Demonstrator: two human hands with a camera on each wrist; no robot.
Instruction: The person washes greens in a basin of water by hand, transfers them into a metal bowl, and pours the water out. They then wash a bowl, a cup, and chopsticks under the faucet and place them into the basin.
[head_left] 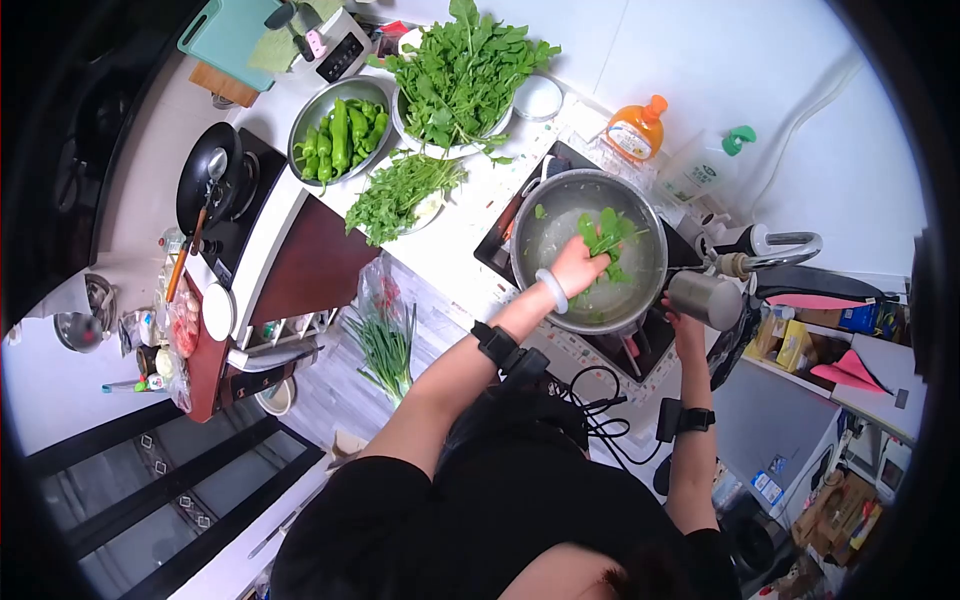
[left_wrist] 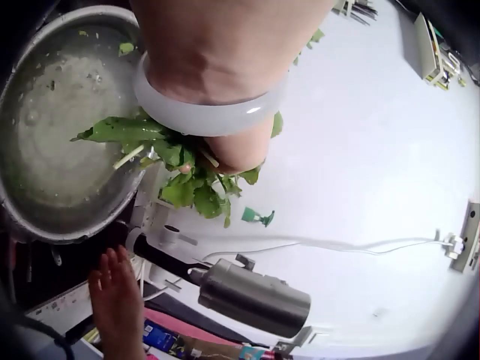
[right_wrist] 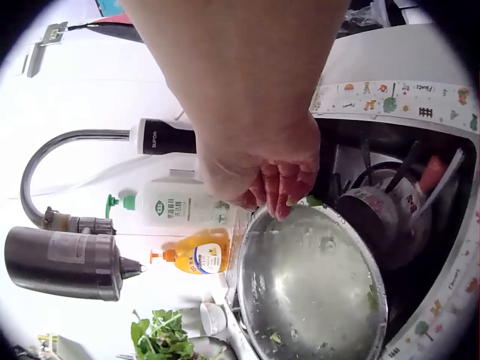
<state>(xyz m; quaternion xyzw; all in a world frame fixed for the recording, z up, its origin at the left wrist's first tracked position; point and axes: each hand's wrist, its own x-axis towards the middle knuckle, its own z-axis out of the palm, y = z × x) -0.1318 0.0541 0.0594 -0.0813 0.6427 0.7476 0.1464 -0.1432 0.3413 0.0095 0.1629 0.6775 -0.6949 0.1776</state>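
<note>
My left hand, with a pale bangle at its wrist, grips a small bunch of leafy greens over a metal basin. In the left wrist view, wet leaves stick out below that hand. Cloudy water with a few leaf scraps stands in the basin. At the basin's right side, below the faucet's metal cylinder, is my right hand. Its fingers hang loosely at the basin's rim in the right wrist view and hold nothing; the left wrist view shows them fairly straight.
The basin sits over a dark sink holding bowls and utensils. Behind stand an orange soap bottle and a clear green-capped bottle. Left on the counter are a heaped bowl of greens, green peppers and a plate of herbs.
</note>
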